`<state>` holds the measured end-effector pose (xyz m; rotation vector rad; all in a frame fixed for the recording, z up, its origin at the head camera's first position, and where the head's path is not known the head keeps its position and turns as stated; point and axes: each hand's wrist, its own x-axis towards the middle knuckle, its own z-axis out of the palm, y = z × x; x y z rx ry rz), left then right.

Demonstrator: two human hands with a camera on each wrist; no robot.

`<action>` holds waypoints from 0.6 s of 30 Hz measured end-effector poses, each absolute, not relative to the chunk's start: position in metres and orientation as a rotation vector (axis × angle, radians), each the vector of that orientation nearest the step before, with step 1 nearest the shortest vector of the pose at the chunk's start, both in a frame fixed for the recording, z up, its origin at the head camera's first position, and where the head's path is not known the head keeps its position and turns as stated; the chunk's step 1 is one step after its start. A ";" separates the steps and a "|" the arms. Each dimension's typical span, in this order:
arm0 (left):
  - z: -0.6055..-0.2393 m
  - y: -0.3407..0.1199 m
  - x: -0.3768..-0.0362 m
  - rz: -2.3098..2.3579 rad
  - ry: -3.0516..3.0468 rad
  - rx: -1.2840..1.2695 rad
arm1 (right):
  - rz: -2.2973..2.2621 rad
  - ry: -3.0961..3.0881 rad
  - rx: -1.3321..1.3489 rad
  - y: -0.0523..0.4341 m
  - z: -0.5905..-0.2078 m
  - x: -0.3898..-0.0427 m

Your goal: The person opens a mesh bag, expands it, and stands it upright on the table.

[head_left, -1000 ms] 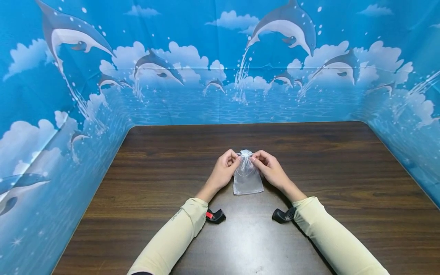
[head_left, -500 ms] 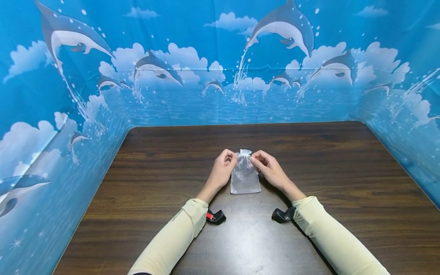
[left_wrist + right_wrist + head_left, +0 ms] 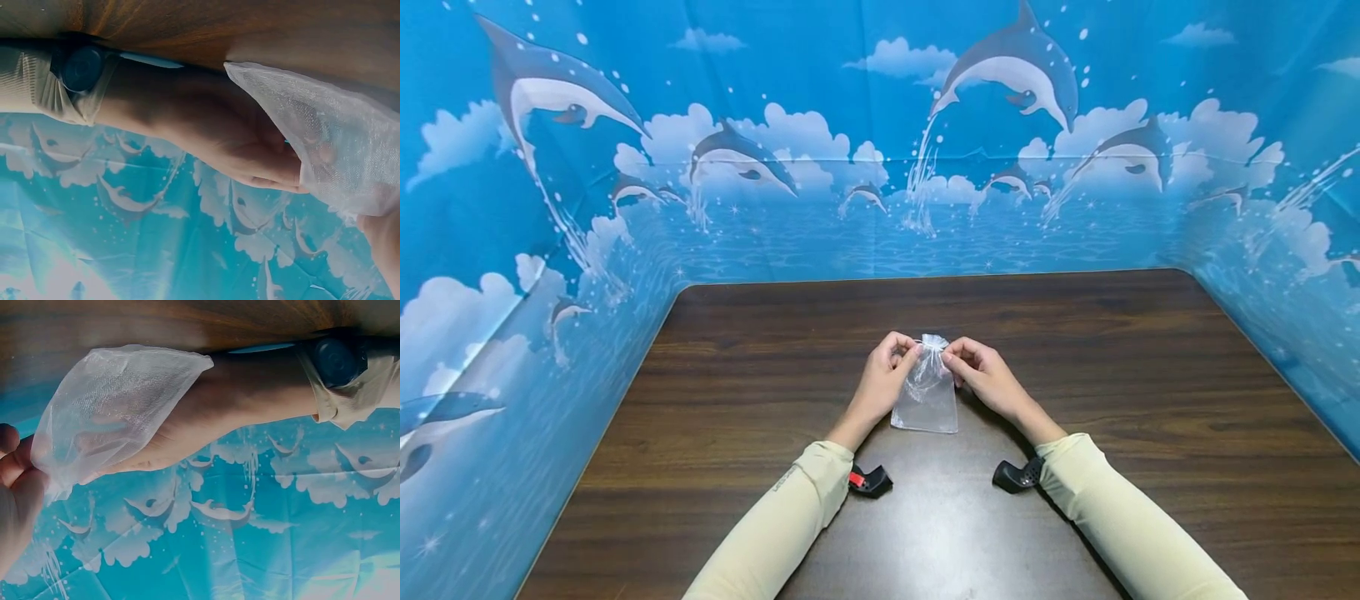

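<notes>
A small sheer white drawstring pouch [image 3: 927, 400] hangs from its gathered neck just above the dark wooden table [image 3: 1150, 400], with its lower end near the tabletop. My left hand [image 3: 906, 354] pinches the neck from the left, and my right hand [image 3: 955, 357] pinches it from the right. The left wrist view shows the pouch [image 3: 325, 137] draped over the right hand [image 3: 237, 137]. In the right wrist view the pouch [image 3: 112, 406] lies in front of the left hand [image 3: 237, 406]. What is inside the pouch cannot be made out.
A blue dolphin-print backdrop [image 3: 850, 167] walls the table at the back and on both sides. Black wrist-camera mounts [image 3: 868, 481] [image 3: 1017, 475] sit under my pale sleeves. Bare tabletop spreads around the hands.
The pouch's lower end has swung slightly to the left. Both hands stay pinching its neck and have barely shifted.
</notes>
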<state>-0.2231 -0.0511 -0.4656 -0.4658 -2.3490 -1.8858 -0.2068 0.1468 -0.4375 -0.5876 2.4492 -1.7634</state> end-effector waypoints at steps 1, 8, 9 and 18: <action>-0.467 -0.051 -0.223 -1.887 -2.341 -0.472 | -1.774 2.447 -0.586 0.146 -0.438 -0.207; -0.468 -0.051 -0.222 -1.873 -2.339 -0.475 | -1.839 2.441 -0.576 0.147 -0.439 -0.207; -0.468 -0.051 -0.223 -1.871 -2.340 -0.473 | -1.847 2.439 -0.571 0.147 -0.439 -0.207; -0.469 -0.050 -0.225 -1.881 -2.328 -0.432 | -1.910 2.444 -0.566 0.148 -0.442 -0.211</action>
